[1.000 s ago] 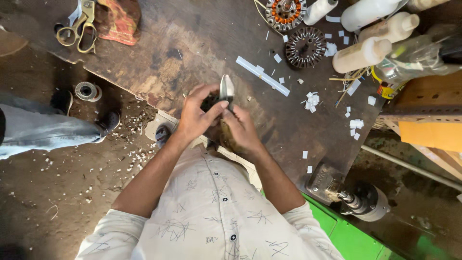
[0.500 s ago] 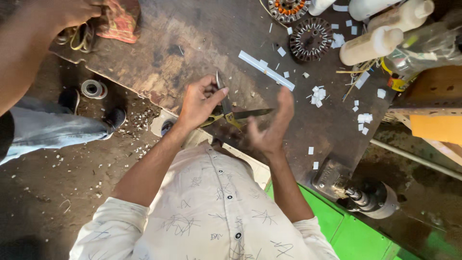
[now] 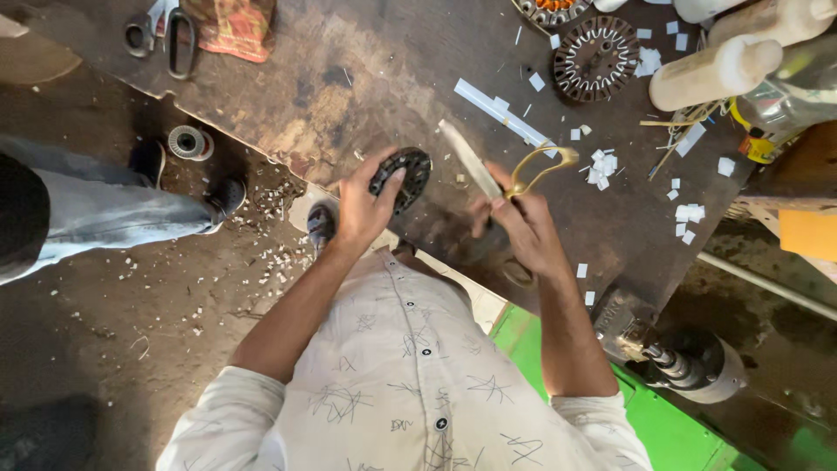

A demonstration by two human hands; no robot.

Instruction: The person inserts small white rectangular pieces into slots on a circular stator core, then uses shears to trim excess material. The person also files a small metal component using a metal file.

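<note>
My left hand [image 3: 364,205] holds a dark round slotted metal core [image 3: 403,177] over the near edge of the dark workbench [image 3: 349,87]. My right hand [image 3: 521,225] grips yellow-handled scissors [image 3: 501,174], whose long blades point up and left toward the core. The two hands are a short way apart. A long white paper strip [image 3: 499,113] lies on the bench just beyond the scissors.
Small white paper bits [image 3: 689,214] litter the bench's right side. A second round slotted core [image 3: 596,58], white bottles [image 3: 715,70], another pair of scissors [image 3: 161,35] and a red cloth [image 3: 234,26] lie farther back. Another person's legs [image 3: 96,209] stand at left. A drill [image 3: 693,366] sits at lower right.
My right hand, open half a second ago, has closed on the scissors and lifted them. My left hand now shows the round core. Another person's arm at upper left has gone.
</note>
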